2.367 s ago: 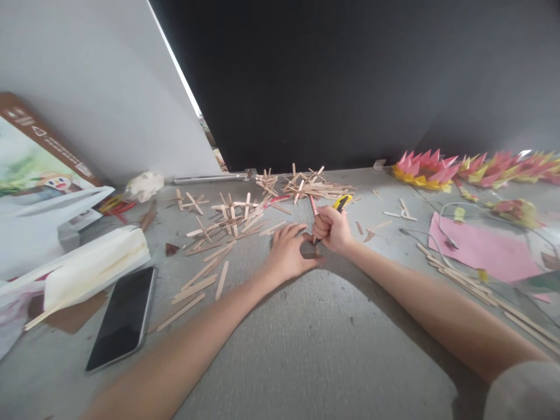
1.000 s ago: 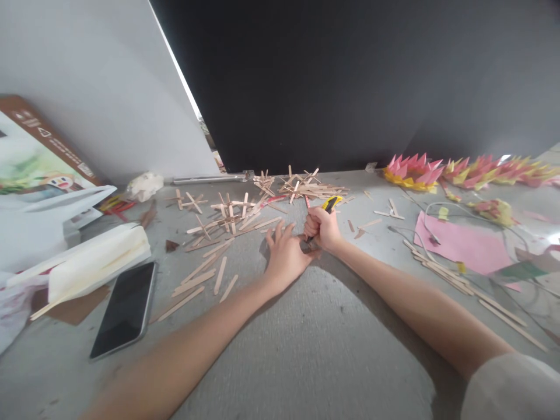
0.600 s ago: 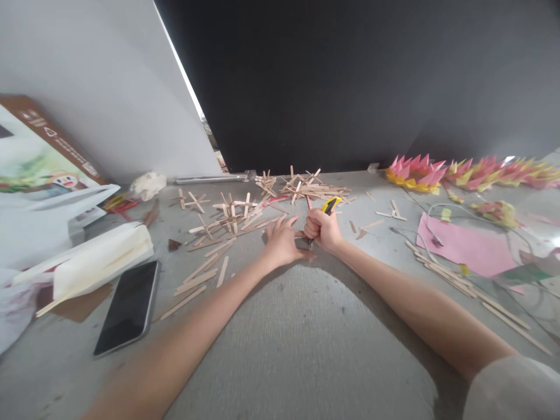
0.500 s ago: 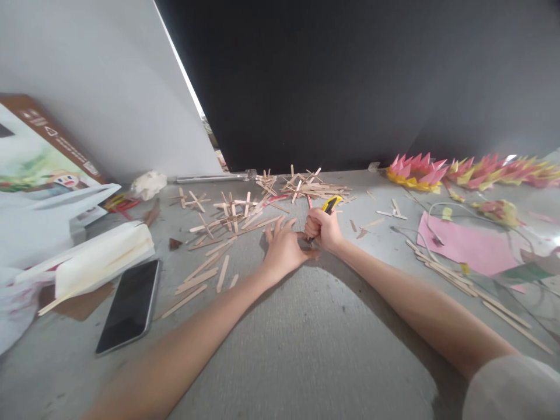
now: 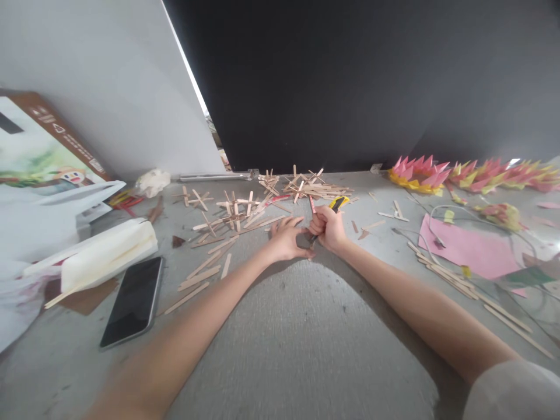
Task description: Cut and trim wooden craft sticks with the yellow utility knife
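Observation:
My right hand [image 5: 329,227] is a closed fist around a yellow utility knife [image 5: 338,203], whose tip points down at the grey floor. A red pen-like stick [image 5: 312,204] pokes up beside the fist. My left hand [image 5: 286,239] rests on the floor right next to it, fingers spread, pressing on a small piece that I cannot make out. Loose wooden craft sticks [image 5: 209,274] lie just left of my left hand.
A heap of crossed craft sticks [image 5: 306,185] lies by the black wall. A phone [image 5: 133,300] and a white folded packet [image 5: 102,254] lie left. Pink paper [image 5: 472,248], a white cable [image 5: 441,213], long sticks [image 5: 455,277] and pink-yellow paper flowers [image 5: 420,172] sit right.
Both hands stay together at the same spot; my left hand's fingers shifted slightly on the floor. The camera view drifted a little.

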{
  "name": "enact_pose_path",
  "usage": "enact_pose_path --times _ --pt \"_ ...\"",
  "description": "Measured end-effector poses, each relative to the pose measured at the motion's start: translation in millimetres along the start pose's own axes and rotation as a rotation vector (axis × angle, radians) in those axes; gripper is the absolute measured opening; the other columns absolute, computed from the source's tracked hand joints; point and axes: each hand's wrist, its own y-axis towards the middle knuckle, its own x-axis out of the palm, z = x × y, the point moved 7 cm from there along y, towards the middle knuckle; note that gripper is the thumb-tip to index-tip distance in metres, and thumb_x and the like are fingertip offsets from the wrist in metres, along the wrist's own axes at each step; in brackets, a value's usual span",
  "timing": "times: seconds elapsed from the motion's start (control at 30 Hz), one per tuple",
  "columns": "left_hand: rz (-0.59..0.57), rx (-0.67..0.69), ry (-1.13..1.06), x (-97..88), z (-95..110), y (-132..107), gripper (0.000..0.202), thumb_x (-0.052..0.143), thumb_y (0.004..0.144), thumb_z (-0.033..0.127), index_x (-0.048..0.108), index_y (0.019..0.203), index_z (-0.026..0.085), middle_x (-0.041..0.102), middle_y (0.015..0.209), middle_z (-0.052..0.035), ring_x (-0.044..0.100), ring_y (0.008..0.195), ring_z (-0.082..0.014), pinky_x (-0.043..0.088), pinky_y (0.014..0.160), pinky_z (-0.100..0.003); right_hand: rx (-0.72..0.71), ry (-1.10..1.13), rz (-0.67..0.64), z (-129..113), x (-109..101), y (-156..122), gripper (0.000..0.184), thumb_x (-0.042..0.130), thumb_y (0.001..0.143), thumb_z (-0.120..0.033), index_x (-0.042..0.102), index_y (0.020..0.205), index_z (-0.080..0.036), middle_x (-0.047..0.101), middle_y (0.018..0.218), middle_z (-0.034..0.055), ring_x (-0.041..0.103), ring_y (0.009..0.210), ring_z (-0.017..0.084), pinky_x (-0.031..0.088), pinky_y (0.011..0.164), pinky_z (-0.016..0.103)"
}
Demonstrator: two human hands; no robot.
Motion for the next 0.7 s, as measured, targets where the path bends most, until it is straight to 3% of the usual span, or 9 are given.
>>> enact_pose_path --times 0.23,0.47,0.7 --pt "0.032 0.033 -0.062 4.5 -1 -4 0.07 0.097 0.067 0.063 0.079 0.128 0.036 0.046 0.174 -0.0067 0.029 0.165 -0.0455 0.013 0.133 -0.072 0.049 0.039 0.093 3 -9 10 0.062 0.078 0.084 -0.035 0.02 0.064 -0.026 0.018 0.048 -0.0131 0.011 0.043 0.005 0.019 0.036 0.019" --pt "0.042 0.038 -0.116 4.7 -1 -4 0.076 0.101 0.063 0.059 0.077 0.131 0.036 0.049 0.171 -0.0073 0.029 0.164 -0.0452 0.012 0.133 -0.071 0.164 0.124 0.171 11 -17 15 0.066 0.086 0.088 -0.043 0.025 0.069 -0.026 0.023 0.051 -0.0136 0.017 0.042 0.005 0.026 0.034 0.017" --pt "0.039 0.044 -0.112 6.1 -1 -4 0.078 0.1 0.064 0.06 0.075 0.134 0.037 0.049 0.171 -0.0063 0.03 0.163 -0.0445 0.013 0.134 -0.07 0.147 0.089 0.231 16 -22 18 0.068 0.092 0.084 -0.054 0.031 0.07 -0.026 0.025 0.052 -0.0141 0.021 0.043 0.005 0.028 0.034 0.018"
